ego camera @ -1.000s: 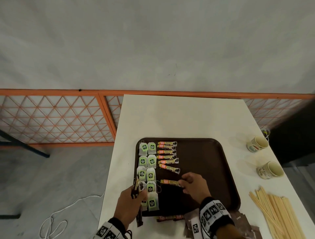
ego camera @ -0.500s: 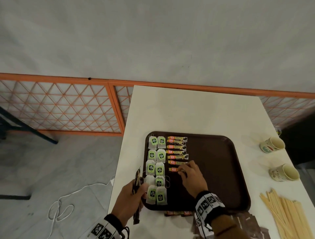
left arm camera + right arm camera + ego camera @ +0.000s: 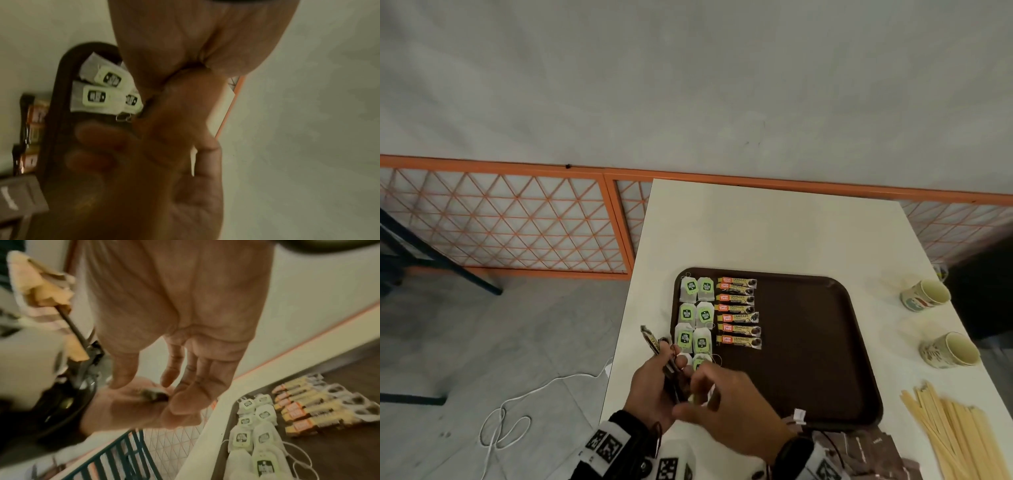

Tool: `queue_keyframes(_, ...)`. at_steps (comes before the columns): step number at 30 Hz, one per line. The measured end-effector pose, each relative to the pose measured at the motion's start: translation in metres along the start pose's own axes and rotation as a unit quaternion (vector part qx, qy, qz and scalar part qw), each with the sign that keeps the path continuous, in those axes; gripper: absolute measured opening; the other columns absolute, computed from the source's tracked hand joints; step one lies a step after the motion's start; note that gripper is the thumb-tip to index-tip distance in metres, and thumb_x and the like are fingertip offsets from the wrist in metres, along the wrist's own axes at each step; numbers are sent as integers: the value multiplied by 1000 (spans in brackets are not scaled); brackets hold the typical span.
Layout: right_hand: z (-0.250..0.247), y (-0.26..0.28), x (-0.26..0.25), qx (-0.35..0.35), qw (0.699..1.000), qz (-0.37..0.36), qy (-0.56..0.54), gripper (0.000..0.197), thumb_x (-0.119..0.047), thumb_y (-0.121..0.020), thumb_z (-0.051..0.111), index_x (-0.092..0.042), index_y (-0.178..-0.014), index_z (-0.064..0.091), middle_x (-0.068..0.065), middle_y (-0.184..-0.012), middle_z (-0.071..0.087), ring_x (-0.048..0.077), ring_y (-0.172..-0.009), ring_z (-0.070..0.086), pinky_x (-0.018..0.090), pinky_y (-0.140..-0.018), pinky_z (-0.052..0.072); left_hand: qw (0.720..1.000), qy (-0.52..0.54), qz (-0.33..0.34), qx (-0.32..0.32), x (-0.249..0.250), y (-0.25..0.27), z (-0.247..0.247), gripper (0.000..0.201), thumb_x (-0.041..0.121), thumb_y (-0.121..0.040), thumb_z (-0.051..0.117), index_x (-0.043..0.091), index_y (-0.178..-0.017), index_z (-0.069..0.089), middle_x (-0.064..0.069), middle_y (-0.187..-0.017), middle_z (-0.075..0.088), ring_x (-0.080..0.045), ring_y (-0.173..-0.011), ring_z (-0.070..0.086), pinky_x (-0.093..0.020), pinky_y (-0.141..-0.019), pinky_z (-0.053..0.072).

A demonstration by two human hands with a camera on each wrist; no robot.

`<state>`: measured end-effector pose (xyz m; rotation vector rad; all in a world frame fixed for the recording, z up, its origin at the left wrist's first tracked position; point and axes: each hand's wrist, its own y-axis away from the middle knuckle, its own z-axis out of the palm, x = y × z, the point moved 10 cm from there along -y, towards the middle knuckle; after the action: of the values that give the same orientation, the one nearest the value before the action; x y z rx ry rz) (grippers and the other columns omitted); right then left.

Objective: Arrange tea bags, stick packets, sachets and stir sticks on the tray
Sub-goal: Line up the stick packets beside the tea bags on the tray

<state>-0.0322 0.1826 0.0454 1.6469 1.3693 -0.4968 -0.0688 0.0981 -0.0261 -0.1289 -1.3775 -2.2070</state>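
The left hand [image 3: 654, 387] grips a bunch of stick packets [image 3: 659, 356] beside the tray [image 3: 825, 359]. The right hand [image 3: 726, 407] reaches across, fingers loosely spread, holding nothing I can see

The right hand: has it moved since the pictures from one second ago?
Yes. The right hand left the stick packets in mid-tray and came back to the tray's near-left corner, beside the left hand.
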Motion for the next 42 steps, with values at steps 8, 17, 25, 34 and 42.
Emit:
queue_keyframes(8,-16,32,-5,65,990,-98,78,24,-34,-96,57,-27,-119,55,-13,-113,58,-2,-80,53,8,-72,43,999,-30,-18,17,-25,4,12,30,39,-101,46,11,-95,57,-5,-72,53,-21,-68,50,-40,-74,46)
queue_keyframes(17,-70,55,58,155,933,79,-314,18,-22,-95,61,-5,-93,69,5,-77,71,14,-64,60,23,-58,45,992,-92,57,-61,-18,20,36,39,56,-82,65,20,-75,53,1,-59,37,-14,-49,36,-29,-50,35)
queue_keyframes(25,-60,54,69,160,908,96,-375,16,-20,-93,64,-6,-96,71,7,-79,72,14,-64,61,23,-60,51,945,-282,164,-41,-18,25,30,23,31,-87,70,15,-78,57,1,-55,23,-11,-44,20,-20,-44,18)
queue_keyframes(34,-51,20,197,233,847,298,-374,16,-9,-96,60,2,-90,69,10,-68,70,15,-57,61,23,-51,49,932,-327,155,34,-11,20,-20,26,31,-92,65,4,-91,66,4,-53,30,-10,-44,23,-23,-44,21)
queue_keyframes(42,-79,18,182,273,921,278,17,11,-33,-91,65,-26,-89,58,-7,-92,64,13,-87,62,28,-74,50,927,-352,124,19,-4,16,-48,23,22,-90,69,11,-78,53,1,-59,21,-12,-48,18,-23,-45,18)
